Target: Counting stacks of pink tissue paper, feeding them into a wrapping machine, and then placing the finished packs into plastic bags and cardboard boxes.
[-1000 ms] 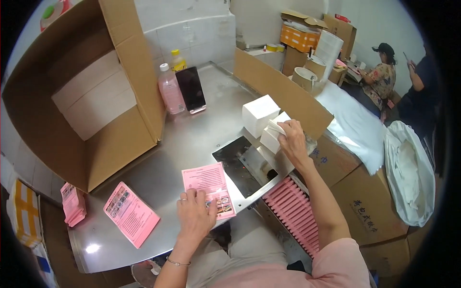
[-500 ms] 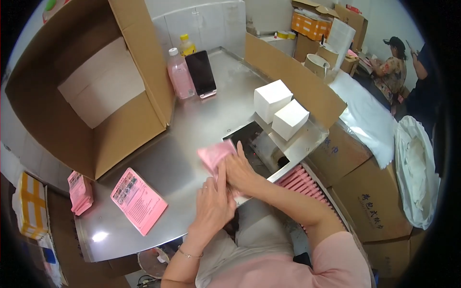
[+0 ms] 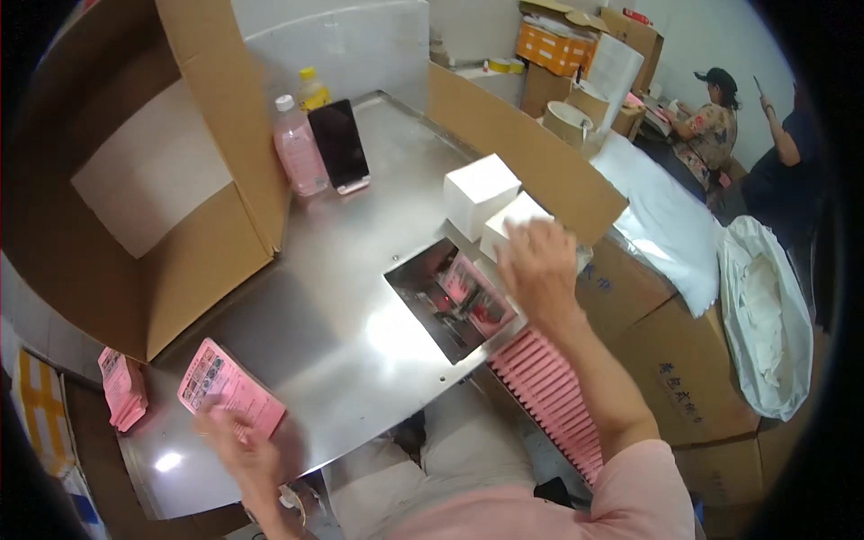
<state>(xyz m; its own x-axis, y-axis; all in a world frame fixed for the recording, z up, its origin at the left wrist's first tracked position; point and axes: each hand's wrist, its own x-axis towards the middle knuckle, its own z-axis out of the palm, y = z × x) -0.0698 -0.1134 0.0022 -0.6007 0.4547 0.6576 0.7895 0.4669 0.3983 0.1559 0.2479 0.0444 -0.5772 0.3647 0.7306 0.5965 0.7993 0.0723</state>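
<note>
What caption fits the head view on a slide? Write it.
Two-handed work at a metal table: left hand over a stack of pink leaflets, right hand at a white block.

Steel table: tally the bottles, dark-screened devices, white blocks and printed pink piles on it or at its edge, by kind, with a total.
Bottles: 2 (pink bottle, yellow-capped bottle)
Dark-screened device: 1
White blocks: 2 (farther block, nearer block partly behind the right hand)
Printed pink piles: 2 (larger pile partly behind the left hand, smaller pile)
Total: 7
</note>
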